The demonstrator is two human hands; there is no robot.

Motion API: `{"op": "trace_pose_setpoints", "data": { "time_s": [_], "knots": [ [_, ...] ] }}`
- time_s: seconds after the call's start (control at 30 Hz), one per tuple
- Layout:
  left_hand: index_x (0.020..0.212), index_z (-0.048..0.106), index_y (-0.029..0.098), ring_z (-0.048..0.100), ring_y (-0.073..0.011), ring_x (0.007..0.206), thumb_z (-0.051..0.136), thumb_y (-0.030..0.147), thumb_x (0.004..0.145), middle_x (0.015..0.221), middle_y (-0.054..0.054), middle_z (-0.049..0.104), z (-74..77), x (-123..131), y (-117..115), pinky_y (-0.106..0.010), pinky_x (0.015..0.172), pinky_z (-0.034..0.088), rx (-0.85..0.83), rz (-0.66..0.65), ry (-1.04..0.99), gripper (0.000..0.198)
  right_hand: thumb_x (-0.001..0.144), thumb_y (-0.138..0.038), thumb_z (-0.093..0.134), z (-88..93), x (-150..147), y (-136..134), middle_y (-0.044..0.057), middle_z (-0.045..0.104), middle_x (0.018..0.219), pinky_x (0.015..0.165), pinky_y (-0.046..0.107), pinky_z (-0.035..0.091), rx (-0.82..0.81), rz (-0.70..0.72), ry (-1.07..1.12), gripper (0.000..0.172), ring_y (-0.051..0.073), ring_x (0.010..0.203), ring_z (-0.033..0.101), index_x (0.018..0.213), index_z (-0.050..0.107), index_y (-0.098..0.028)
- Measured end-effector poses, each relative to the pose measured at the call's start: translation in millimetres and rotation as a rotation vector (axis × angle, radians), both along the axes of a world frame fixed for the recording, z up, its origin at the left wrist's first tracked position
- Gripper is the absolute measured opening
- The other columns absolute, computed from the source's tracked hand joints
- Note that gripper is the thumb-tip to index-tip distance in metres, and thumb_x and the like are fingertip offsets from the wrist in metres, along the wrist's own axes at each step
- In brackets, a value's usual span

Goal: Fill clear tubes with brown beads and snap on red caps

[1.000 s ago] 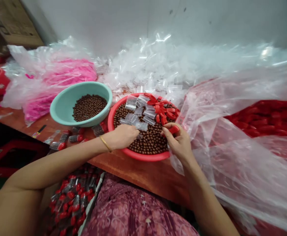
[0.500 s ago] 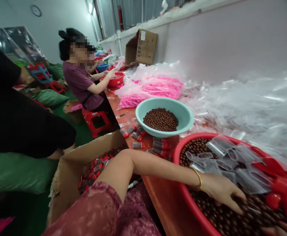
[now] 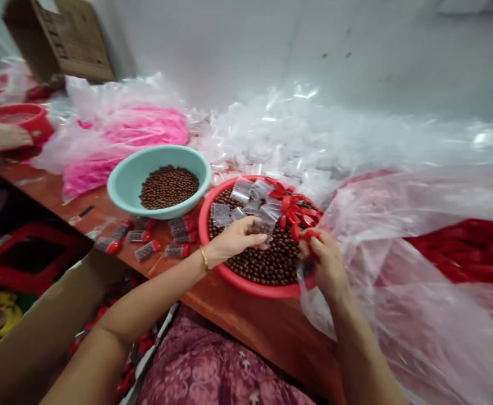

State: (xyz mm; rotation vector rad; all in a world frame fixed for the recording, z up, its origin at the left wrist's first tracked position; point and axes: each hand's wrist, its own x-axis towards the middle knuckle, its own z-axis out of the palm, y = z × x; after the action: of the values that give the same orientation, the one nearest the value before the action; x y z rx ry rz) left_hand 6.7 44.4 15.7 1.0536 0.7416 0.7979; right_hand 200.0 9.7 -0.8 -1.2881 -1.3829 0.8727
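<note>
My left hand (image 3: pixel 236 241), with a gold bangle at the wrist, is closed on a clear plastic container (image 3: pixel 265 227) over the red basin (image 3: pixel 252 288). Brown chocolate-like balls (image 3: pixel 267 267) fill the basin below. My right hand (image 3: pixel 327 261) pinches a red cap (image 3: pixel 311 236) at the basin's right side, beside a clear plastic bag. Loose clear containers (image 3: pixel 242 191) lie on the balls at the back of the basin. Next to them is a heap of red plastic pieces (image 3: pixel 290 205).
A turquoise bowl (image 3: pixel 122 188) of brown balls stands left, with several filled red-capped containers (image 3: pixel 145 250) before it. Clear plastic pieces (image 3: pixel 267 129) pile up behind. A bag of red pieces (image 3: pixel 465 253) lies right. Below left is a carton (image 3: pixel 56 315); another person's hand (image 3: pixel 8 138) is far left.
The view has swung right and down. My left hand has moved from among the balls to hold a clear container. My right hand, barely visible before, now shows with a red cap.
</note>
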Motion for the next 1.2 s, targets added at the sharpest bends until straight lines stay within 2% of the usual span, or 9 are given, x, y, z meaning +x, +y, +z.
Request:
{"op": "trace_pose_setpoints", "data": {
  "time_s": [0.1, 0.23, 0.37, 0.53, 0.63, 0.73, 0.9, 1.03, 1.2],
  "knots": [
    [0.092, 0.052, 0.013, 0.058, -0.0096, 0.075, 0.073, 0.028, 0.066, 0.086, -0.001, 0.059, -1.2, -2, -10, -0.027, 0.074, 0.050, -0.024, -0.019, -0.033, 0.037, 0.076, -0.046, 0.044, 8.7, -1, 1, -0.005, 0.038, 0.055, 0.043, 0.024, 0.036, -0.093, 0.047, 0.159, 0.025, 0.011, 0.047, 0.039, 0.081, 0.051, -0.022],
    [0.093, 0.051, 0.014, 0.055, -0.0097, 0.081, 0.071, 0.027, 0.066, 0.089, -0.001, 0.054, -5.9, -4, -20, -0.026, 0.075, 0.051, 0.042, -0.017, -0.009, 0.036, 0.075, -0.048, 0.054, 17.6, -9, 0, -0.005, 0.047, 0.059, 0.041, 0.022, 0.035, -0.219, 0.103, 0.178, 0.028, 0.009, 0.044, 0.042, 0.082, 0.047, -0.022],
    [0.095, 0.049, 0.015, 0.052, -0.0105, 0.083, 0.063, 0.022, 0.072, 0.091, -0.001, 0.052, -7.6, -4, -25, -0.026, 0.077, 0.050, 0.143, -0.003, 0.087, 0.027, 0.073, -0.052, 0.059, 17.8, -22, 2, -0.008, 0.043, 0.056, 0.036, 0.020, 0.028, -0.213, 0.140, 0.176, 0.037, 0.006, 0.038, 0.036, 0.092, 0.051, -0.021],
    [0.098, 0.045, 0.016, 0.051, -0.0072, 0.071, 0.056, 0.021, 0.074, 0.089, 0.000, 0.051, -0.9, -7, -26, -0.023, 0.071, 0.047, 0.113, -0.009, 0.084, 0.027, 0.077, -0.053, 0.055, 16.8, -35, 5, -0.010, 0.035, 0.050, 0.033, 0.018, 0.027, -0.275, 0.193, 0.243, 0.038, 0.005, 0.035, 0.028, 0.096, 0.051, -0.021],
    [0.097, 0.045, 0.016, 0.049, -0.0069, 0.068, 0.055, 0.022, 0.074, 0.087, 0.001, 0.050, -2.8, -7, -26, -0.022, 0.067, 0.046, 0.137, -0.018, 0.106, 0.026, 0.076, -0.053, 0.057, 16.6, -38, 6, -0.010, 0.043, 0.054, 0.031, 0.018, 0.026, -0.246, 0.181, 0.234, 0.040, 0.004, 0.032, 0.028, 0.100, 0.049, -0.022],
    [0.095, 0.048, 0.016, 0.050, -0.0097, 0.076, 0.055, 0.020, 0.074, 0.088, 0.000, 0.053, -10.3, -5, -26, -0.023, 0.071, 0.045, 0.244, -0.013, 0.183, 0.022, 0.079, -0.057, 0.050, 16.6, -39, 7, -0.006, 0.049, 0.056, 0.032, 0.019, 0.026, -0.180, 0.175, 0.135, 0.042, 0.004, 0.033, 0.033, 0.095, 0.054, -0.018],
    [0.097, 0.048, 0.017, 0.053, -0.0127, 0.082, 0.053, 0.021, 0.078, 0.089, -0.001, 0.057, -15.8, -5, -27, -0.026, 0.077, 0.043, 0.371, -0.006, 0.297, 0.020, 0.087, -0.051, 0.042, 17.0, -38, 2, -0.005, 0.039, 0.050, 0.041, 0.019, 0.030, -0.062, 0.234, -0.119, 0.040, 0.006, 0.043, 0.037, 0.077, 0.060, -0.016],
    [0.101, 0.050, 0.016, 0.054, -0.0158, 0.089, 0.054, 0.023, 0.078, 0.096, -0.003, 0.059, -11.6, -5, -30, -0.028, 0.081, 0.042, 0.480, 0.036, 0.387, 0.024, 0.092, -0.045, 0.035, 22.2, -33, -3, -0.003, 0.047, 0.057, 0.051, 0.020, 0.038, -0.025, 0.306, -0.273, 0.040, 0.009, 0.052, 0.046, 0.091, 0.063, -0.017],
    [0.090, 0.053, 0.016, 0.053, -0.0133, 0.075, 0.059, 0.031, 0.075, 0.082, 0.000, 0.059, -7.8, -3, -34, -0.024, 0.068, 0.041, 0.502, 0.112, 0.532, 0.022, 0.094, -0.039, 0.031, 33.7, -22, -4, 0.001, 0.062, 0.074, 0.066, 0.022, 0.044, 0.036, 0.468, -0.563, 0.037, 0.013, 0.070, 0.060, 0.093, 0.062, -0.018]
  ]
}}
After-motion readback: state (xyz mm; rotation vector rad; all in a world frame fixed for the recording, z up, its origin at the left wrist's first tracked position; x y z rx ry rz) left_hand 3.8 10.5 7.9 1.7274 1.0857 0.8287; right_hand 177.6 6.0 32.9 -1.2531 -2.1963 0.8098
